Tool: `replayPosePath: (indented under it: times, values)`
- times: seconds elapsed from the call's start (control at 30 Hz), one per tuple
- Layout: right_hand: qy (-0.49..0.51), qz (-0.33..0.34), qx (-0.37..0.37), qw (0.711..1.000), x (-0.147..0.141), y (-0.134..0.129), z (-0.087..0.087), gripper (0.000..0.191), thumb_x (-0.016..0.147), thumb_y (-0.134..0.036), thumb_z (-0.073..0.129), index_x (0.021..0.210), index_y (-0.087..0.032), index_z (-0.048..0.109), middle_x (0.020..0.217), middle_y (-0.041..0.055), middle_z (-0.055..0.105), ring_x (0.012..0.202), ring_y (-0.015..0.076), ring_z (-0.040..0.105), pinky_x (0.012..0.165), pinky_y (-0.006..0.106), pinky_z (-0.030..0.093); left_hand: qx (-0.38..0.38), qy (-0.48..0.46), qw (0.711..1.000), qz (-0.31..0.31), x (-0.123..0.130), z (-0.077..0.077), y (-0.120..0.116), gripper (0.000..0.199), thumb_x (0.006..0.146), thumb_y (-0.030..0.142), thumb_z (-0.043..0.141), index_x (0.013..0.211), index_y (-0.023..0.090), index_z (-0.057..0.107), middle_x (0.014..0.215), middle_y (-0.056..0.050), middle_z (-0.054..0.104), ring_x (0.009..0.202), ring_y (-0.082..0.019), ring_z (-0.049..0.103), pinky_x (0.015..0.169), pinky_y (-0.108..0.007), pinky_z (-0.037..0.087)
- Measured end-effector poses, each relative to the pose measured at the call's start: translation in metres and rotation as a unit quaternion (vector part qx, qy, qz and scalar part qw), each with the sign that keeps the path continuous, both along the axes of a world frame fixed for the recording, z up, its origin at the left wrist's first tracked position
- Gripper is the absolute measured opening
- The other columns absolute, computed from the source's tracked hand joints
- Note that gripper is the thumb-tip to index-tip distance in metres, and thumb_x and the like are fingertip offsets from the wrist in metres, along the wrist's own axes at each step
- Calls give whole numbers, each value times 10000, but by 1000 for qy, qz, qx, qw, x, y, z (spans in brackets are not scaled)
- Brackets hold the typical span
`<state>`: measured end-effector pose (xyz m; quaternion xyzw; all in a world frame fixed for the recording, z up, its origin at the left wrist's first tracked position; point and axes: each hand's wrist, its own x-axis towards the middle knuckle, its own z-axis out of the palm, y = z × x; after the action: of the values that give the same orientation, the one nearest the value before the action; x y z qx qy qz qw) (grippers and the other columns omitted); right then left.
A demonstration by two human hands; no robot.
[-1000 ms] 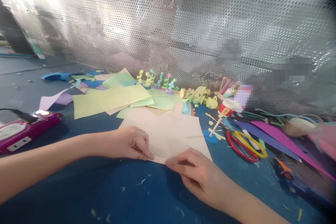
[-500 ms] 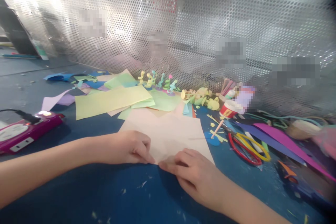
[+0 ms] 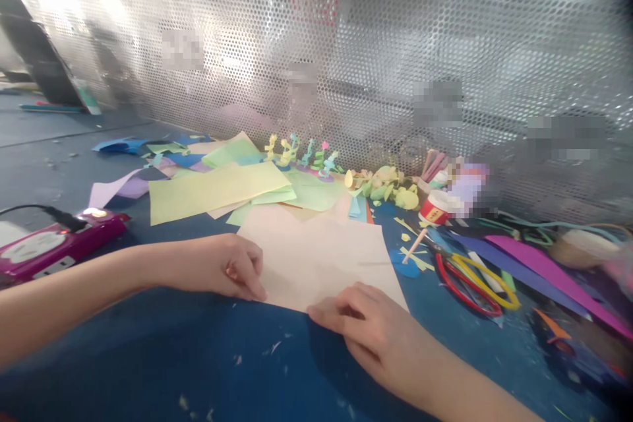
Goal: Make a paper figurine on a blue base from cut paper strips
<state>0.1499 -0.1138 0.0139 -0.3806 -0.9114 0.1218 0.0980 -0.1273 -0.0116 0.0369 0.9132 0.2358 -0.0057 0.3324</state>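
A pale pink sheet of paper [image 3: 321, 254] lies on the blue table in front of me. My left hand [image 3: 237, 267] is closed at the sheet's near left edge, fingers curled and the tips pinching the paper. On the near edge further right, my right hand [image 3: 368, 323] grips the sheet between thumb and bent fingers. A short stretch of bare edge shows between the two hands. Beyond the sheet are a yellow-green paper strip [image 3: 217, 192] and other coloured papers. The undersides of the fingers are hidden.
Scissors with red and yellow handles [image 3: 469, 287] lie to the right, by a red-and-white tub [image 3: 438, 208]. A purple power strip [image 3: 64, 244] sits on the left. Small curled-paper figures [image 3: 306, 155] stand before a perforated metal screen [image 3: 346, 66].
My left hand has slid left along the sheet's near edge, away from my right hand, opening a gap between them. My right hand has barely moved. The view has shifted slightly.
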Motion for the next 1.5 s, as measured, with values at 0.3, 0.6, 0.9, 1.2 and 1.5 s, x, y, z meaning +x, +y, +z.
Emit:
replayPosePath:
  times: [0.3, 0.6, 0.9, 1.2, 1.5]
  values:
    - [18, 21, -5, 1000, -2, 5, -1, 468, 840, -83, 427, 1263, -282, 453, 1007, 49, 591, 867, 190, 493, 800, 352, 416, -6, -14, 1000, 19, -12, 2, 1, 187, 792, 299, 583, 923, 266, 713, 834, -28, 623, 667, -103, 539, 584, -155, 402]
    - [23, 36, 17, 999, -12, 7, 4, 430, 849, -88, 423, 1247, -242, 473, 977, 55, 611, 863, 184, 515, 808, 334, 438, -4, -41, 998, 42, -28, 0, 0, 204, 802, 315, 570, 934, 255, 714, 839, -44, 655, 706, -120, 574, 610, -161, 431]
    - [-6, 83, 36, 996, -43, 22, 0, 435, 868, -126, 414, 1285, -248, 427, 997, 58, 612, 853, 181, 515, 773, 320, 433, 3, -51, 998, 36, -29, -3, 0, 202, 795, 314, 579, 931, 254, 716, 815, -40, 648, 695, -117, 569, 609, -163, 425]
    - [13, 71, 5, 997, -47, 26, -1, 411, 868, -140, 401, 1256, -266, 453, 999, 28, 609, 848, 173, 516, 759, 306, 403, -11, -20, 999, 32, -31, 4, 1, 196, 785, 243, 580, 936, 253, 705, 822, -29, 628, 703, -111, 560, 612, -152, 422]
    - [-24, 64, 46, 997, -62, 31, 2, 414, 868, -213, 398, 1270, -302, 449, 779, 2, 606, 678, 160, 528, 604, 262, 378, -7, 3, 999, 40, -30, 6, -1, 153, 792, 239, 558, 888, 192, 668, 814, -28, 606, 690, -109, 556, 632, -173, 432]
